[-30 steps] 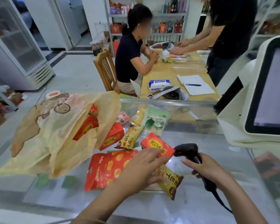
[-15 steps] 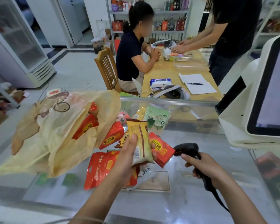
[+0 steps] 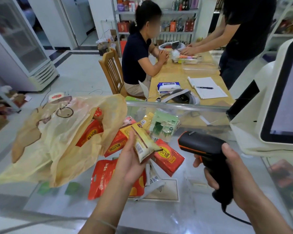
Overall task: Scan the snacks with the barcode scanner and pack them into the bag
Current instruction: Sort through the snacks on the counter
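My left hand (image 3: pixel 132 161) holds a yellow snack packet (image 3: pixel 141 142) above the glass counter, its back label turned toward the scanner. My right hand (image 3: pixel 227 173) grips the black barcode scanner (image 3: pixel 200 143), whose head points left at the packet from a short gap. A yellow plastic bag (image 3: pixel 57 141) lies open on the left with red packets (image 3: pixel 90 134) inside. Loose on the counter lie a large red pouch (image 3: pixel 103 176), two red boxes (image 3: pixel 169 156), a green packet (image 3: pixel 164 125) and a white packet (image 3: pixel 153 181).
A white checkout terminal (image 3: pixel 277 102) stands at the right edge of the glass counter (image 3: pixel 176 213). The scanner's cable (image 3: pixel 235 218) trails toward me. Beyond the counter, a person sits on a wooden chair (image 3: pixel 112 71) at a table (image 3: pixel 179 76), and another stands beside it.
My left hand picked the yellow packet off the counter, lifted it and tilted its label toward the scanner. My right hand raised the scanner and brought it closer.
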